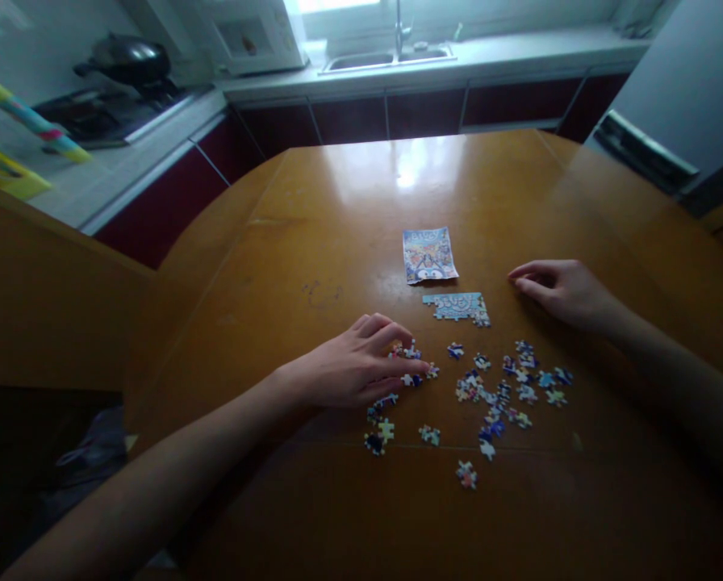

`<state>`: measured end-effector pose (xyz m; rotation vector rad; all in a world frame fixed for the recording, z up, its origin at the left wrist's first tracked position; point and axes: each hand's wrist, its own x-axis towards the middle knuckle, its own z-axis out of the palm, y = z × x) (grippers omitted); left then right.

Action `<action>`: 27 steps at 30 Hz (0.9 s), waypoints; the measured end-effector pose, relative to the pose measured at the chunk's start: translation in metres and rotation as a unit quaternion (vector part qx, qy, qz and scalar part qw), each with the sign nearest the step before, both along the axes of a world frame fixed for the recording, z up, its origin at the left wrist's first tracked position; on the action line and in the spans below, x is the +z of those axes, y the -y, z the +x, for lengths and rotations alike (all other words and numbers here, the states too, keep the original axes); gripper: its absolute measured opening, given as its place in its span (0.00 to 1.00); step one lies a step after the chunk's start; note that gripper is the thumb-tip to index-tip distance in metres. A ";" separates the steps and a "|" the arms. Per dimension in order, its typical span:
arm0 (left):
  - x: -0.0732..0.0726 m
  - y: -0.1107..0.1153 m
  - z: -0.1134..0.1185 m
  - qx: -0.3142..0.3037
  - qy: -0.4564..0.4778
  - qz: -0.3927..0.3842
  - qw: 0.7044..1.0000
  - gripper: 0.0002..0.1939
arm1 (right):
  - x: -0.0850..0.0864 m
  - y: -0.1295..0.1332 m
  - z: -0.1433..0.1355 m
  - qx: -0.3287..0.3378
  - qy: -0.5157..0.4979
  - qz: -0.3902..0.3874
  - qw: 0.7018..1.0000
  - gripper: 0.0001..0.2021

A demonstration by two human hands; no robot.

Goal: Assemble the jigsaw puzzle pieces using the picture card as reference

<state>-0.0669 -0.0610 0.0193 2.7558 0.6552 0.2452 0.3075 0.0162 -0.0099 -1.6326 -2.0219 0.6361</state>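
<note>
My left hand (361, 363) lies low over a group of small jigsaw pieces with its fingers apart. Its index fingertip reaches a light puzzle piece (432, 370), and other pieces show between and under the fingers. On the table to the right rests my right hand (561, 292), thumb and index finger curved until their tips come together; I see nothing between them. Left of that hand is a joined strip of puzzle (457, 306) with pale lettering and ragged lower edges. Behind the strip lies a creased picture sheet (429, 255). Many loose pieces (503, 393) are scattered nearer to me.
All of this is on a large wooden table (313, 242) with rounded corners. A counter with a sink (391, 58) runs along the back. A pot (131, 58) stands on the stove at left, and a pale grey appliance (682, 89) at right.
</note>
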 end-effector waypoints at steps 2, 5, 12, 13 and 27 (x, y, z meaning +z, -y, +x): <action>0.001 0.001 0.002 -0.009 0.002 -0.001 1.000 0.21 | 0.000 0.000 0.000 0.000 0.000 0.000 1.000 0.12; 0.000 0.000 0.003 -0.023 0.018 -0.004 1.000 0.22 | 0.000 0.000 0.000 0.000 -0.004 0.001 1.000 0.13; 0.000 0.003 0.007 -0.053 0.008 0.022 0.998 0.19 | 0.000 -0.001 0.001 0.008 0.000 -0.005 1.000 0.13; 0.001 0.004 0.008 -0.055 0.003 0.026 0.998 0.18 | -0.001 -0.001 0.001 0.008 -0.001 -0.006 1.000 0.13; -0.006 0.000 0.010 -0.005 0.083 -0.005 0.997 0.12 | 0.002 -0.001 0.000 0.006 0.008 0.003 1.000 0.13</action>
